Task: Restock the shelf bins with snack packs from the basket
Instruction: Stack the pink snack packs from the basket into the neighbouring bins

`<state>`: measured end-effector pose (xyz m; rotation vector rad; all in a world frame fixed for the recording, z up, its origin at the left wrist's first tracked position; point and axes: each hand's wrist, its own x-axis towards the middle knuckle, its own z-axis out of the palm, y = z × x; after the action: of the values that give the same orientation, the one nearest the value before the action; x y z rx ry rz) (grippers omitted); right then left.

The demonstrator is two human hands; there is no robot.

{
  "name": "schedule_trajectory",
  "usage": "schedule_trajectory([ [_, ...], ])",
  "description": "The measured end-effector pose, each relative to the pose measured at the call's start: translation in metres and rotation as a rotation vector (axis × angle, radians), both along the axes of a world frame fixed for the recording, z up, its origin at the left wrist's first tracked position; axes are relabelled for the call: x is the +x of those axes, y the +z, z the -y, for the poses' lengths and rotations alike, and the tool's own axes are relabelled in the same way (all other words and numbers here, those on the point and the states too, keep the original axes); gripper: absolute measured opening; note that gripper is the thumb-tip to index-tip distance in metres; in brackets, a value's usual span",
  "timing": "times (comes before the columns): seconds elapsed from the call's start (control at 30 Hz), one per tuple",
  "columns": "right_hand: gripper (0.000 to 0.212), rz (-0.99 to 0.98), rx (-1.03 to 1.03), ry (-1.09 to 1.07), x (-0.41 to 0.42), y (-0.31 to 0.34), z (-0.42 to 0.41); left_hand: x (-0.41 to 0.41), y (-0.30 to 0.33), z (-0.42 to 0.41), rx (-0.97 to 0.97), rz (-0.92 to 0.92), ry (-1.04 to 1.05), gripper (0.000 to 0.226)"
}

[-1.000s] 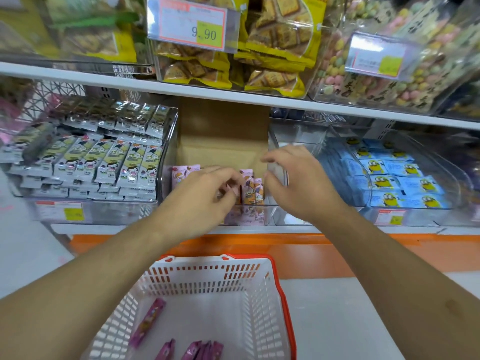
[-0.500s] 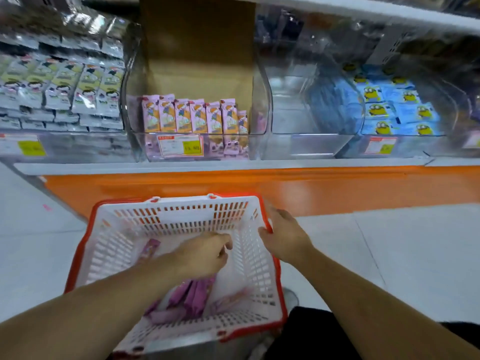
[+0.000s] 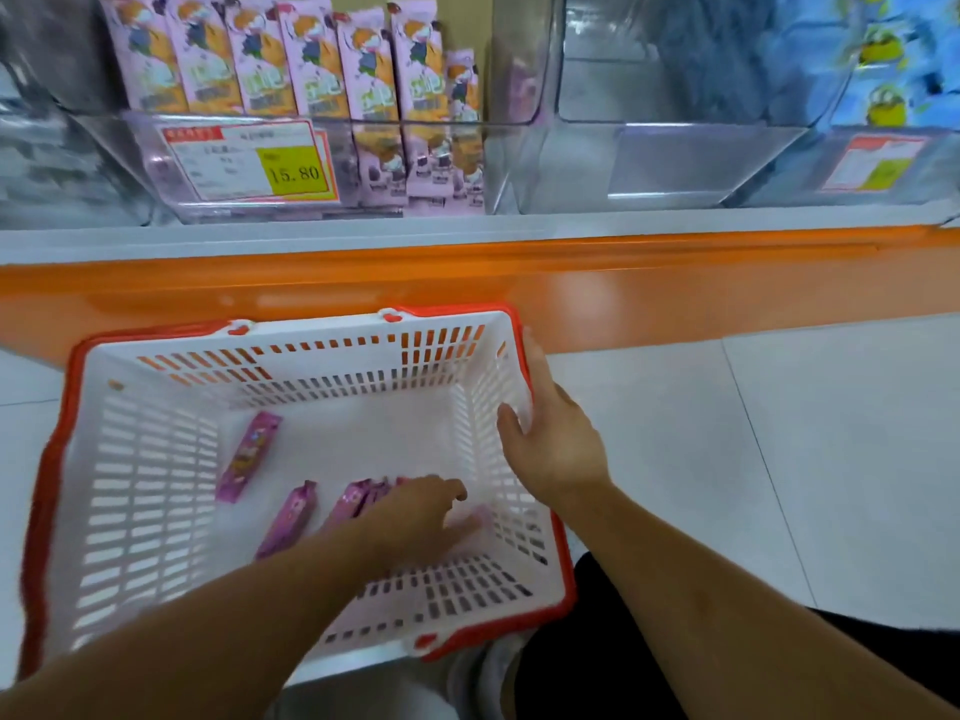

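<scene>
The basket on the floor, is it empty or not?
Not empty: the basket holds several pink snack packs on its bottom; the left hand reaches among them.

Bare forearms [image 3: 701, 579], black trousers [image 3: 597, 662]
</scene>
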<state>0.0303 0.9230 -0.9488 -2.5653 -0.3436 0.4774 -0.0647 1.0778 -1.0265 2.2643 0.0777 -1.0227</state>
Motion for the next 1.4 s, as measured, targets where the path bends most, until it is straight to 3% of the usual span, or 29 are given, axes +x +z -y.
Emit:
schedule_trajectory([
  [0.23, 0.085, 0.004, 0.002, -0.005, 0.003, -0.006, 0.001, -0.004, -0.041, 0.021, 0.095, -0.011, -0.190, 0.035],
  [0.47, 0.086, 0.010, -0.075, 0.009, 0.004, -0.006, 0.001, -0.013, -0.058, 0.029, 0.179, 0.055, -0.108, 0.028],
  [0.6, 0.089, -0.005, -0.095, 0.009, 0.004, -0.004, 0.001, -0.007, -0.040, 0.018, 0.139, 0.054, -0.013, 0.042],
  [0.8, 0.092, -0.036, -0.128, 0.060, 0.003, 0.010, 0.002, 0.015, 0.037, -0.008, 0.061, -0.009, 0.094, 0.063],
  [0.87, 0.092, -0.072, -0.179, 0.086, 0.005, 0.018, 0.001, 0.022, 0.067, -0.021, 0.070, 0.062, 0.113, 0.065],
  [0.9, 0.090, -0.091, -0.220, 0.099, 0.006, 0.025, 0.000, 0.025, 0.084, -0.028, 0.075, 0.106, 0.135, 0.058],
  [1.0, 0.084, -0.106, -0.300, 0.142, 0.012, 0.059, -0.006, 0.034, 0.142, -0.046, -0.016, 0.185, 0.221, 0.011],
  [1.17, 0.037, -0.186, -0.209, 0.440, 0.035, 0.179, -0.034, 0.041, 0.242, -0.077, -0.389, 0.241, 0.457, 0.016],
  [1.3, 0.031, -0.312, 0.319, 0.390, 0.036, 0.260, -0.046, 0.031, 0.305, -0.093, -0.640, 0.292, 0.528, 0.020],
  [1.4, 0.032, -0.215, 0.502, 0.360, 0.038, 0.281, -0.055, 0.024, 0.331, -0.100, -0.788, 0.316, 0.576, 0.029],
])
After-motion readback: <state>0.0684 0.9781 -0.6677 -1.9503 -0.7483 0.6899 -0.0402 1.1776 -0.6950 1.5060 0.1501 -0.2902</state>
